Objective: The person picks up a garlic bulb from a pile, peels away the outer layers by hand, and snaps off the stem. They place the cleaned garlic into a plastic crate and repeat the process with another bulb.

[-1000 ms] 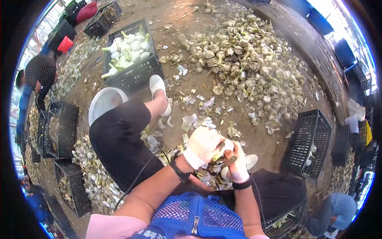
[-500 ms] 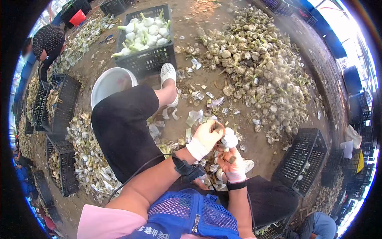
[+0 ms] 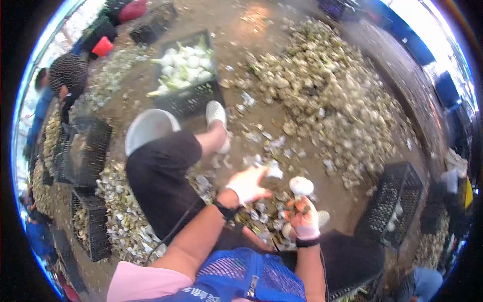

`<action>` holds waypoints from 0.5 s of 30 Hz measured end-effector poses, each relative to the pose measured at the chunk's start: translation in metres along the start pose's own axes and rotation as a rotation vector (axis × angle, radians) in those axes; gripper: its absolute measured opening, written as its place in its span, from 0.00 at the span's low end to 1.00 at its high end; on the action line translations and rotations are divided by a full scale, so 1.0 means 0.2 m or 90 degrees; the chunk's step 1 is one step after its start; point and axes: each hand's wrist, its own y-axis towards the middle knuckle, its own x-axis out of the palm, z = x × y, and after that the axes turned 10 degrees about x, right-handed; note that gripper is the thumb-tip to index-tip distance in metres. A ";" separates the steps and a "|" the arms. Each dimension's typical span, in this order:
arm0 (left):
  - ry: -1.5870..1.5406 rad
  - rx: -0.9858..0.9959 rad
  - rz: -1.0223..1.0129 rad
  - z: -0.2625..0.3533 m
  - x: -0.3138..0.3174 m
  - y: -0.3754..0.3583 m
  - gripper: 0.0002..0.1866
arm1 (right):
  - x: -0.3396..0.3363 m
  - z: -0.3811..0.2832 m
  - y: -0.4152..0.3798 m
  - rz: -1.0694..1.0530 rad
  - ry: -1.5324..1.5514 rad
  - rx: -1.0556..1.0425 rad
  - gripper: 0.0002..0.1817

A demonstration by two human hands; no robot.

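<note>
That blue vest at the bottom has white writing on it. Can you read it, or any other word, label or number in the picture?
Blue vest: white characters along the lower edge, cut off by the frame and too blurred to read.
Black crates: no labels visible.
White bucket: no writing visible.
Nothing else in this view carries readable text.

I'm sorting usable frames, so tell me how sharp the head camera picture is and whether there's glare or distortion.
Head view: motion blur smears the whole frame, softening the garlic pile and the crate of peeled bulbs; the left hand and the bulb above the right hand are blurred too. Fisheye bending curves the edges inside a black ring. The top right is blown out by daylight.
</note>
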 end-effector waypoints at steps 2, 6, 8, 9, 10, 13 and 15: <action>-0.123 0.126 0.098 0.15 -0.10 0.02 0.30 | -0.08 0.03 0.05 -0.056 -0.056 -0.010 0.12; -0.243 0.135 0.122 0.28 -0.07 0.04 0.13 | 0.01 0.05 0.03 -0.062 -0.188 0.038 0.13; -0.203 0.181 0.137 0.22 -0.07 0.07 0.08 | 0.05 0.04 0.02 0.072 -0.133 0.125 0.12; -0.342 0.063 0.169 0.16 -0.03 0.08 0.07 | -0.02 0.03 0.03 0.022 -0.120 0.142 0.16; -0.479 -0.055 0.193 0.12 -0.01 0.09 0.06 | -0.11 0.03 0.06 -0.026 -0.104 0.154 0.21; -0.811 -0.141 0.242 0.15 -0.18 0.14 0.22 | -0.02 0.00 0.03 -0.004 -0.184 0.072 0.23; -0.438 -0.006 0.054 0.29 -0.25 0.11 0.44 | 0.00 0.00 0.05 -0.072 -0.215 0.071 0.37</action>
